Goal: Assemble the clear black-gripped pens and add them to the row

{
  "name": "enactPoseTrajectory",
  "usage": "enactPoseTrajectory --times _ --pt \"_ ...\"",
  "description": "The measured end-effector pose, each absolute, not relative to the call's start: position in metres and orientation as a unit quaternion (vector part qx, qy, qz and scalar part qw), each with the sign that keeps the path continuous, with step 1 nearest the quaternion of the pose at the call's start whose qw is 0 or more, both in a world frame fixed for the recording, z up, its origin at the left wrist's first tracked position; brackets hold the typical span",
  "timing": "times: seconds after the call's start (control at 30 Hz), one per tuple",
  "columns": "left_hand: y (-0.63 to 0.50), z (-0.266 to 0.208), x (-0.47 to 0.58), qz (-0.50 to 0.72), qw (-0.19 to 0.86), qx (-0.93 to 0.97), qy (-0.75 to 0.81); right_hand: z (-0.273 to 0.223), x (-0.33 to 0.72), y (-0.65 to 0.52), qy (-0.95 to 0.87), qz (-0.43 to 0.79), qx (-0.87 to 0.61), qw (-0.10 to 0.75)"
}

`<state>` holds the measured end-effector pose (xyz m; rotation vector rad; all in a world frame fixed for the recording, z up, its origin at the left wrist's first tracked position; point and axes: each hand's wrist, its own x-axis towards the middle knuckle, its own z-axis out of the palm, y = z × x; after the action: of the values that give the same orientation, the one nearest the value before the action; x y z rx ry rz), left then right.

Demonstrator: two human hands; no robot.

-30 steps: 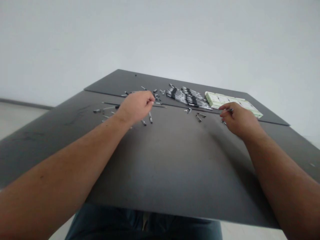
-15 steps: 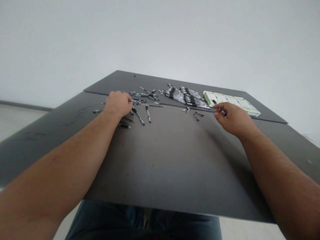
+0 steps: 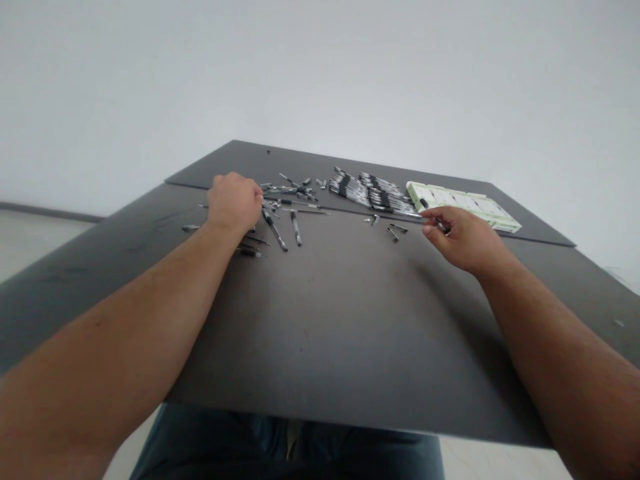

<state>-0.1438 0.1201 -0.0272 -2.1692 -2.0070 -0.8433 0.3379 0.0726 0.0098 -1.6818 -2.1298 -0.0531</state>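
Observation:
My left hand (image 3: 235, 202) is at the scattered pile of pen parts (image 3: 300, 192), its fingers curled down; whatever is in the fingertips is hidden behind the hand. Just right of it lie a black-gripped pen barrel (image 3: 275, 230) and another clear barrel (image 3: 297, 229). A thin refill (image 3: 307, 212) lies beyond them. My right hand (image 3: 463, 239) is raised over the right side of the table, closed around a pen (image 3: 442, 225) with a dark end. Most of that pen is covered by the fingers. Small pen caps (image 3: 397, 231) rest left of this hand.
Rows of clear pens with black grips (image 3: 350, 187) lie side by side at the back middle. A green and white box (image 3: 465, 203) stands behind my right hand. The dark grey table (image 3: 330, 320) has a seam across it, and a pale wall (image 3: 320, 73) rises behind.
My left hand has moved slightly up and away over the pile. The right hand has shifted a little to the left, with the pen still in it.

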Motion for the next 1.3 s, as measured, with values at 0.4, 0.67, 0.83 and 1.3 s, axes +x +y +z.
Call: enactPoseTrajectory --times 0.4,0.67,0.83,1.3 --pt "0.047 -0.015 -0.032 -0.374 -0.147 -0.791 -0.461 0.011 0.300 0.053 -0.679 0.219 -0.579 0.395" --pt "0.015 -0.015 -0.005 -0.311 -0.210 -0.858 -0.351 0.004 0.276 0.040 -0.659 0.318 -0.540 0.416" --pt "0.016 -0.016 -0.006 -0.292 -0.193 -0.881 -0.317 -0.007 0.272 0.042 -0.659 0.357 -0.543 0.378" --pt "0.016 -0.013 -0.004 -0.377 -0.126 -0.870 -0.292 -0.009 0.272 0.039 -0.712 0.330 -0.532 0.318"
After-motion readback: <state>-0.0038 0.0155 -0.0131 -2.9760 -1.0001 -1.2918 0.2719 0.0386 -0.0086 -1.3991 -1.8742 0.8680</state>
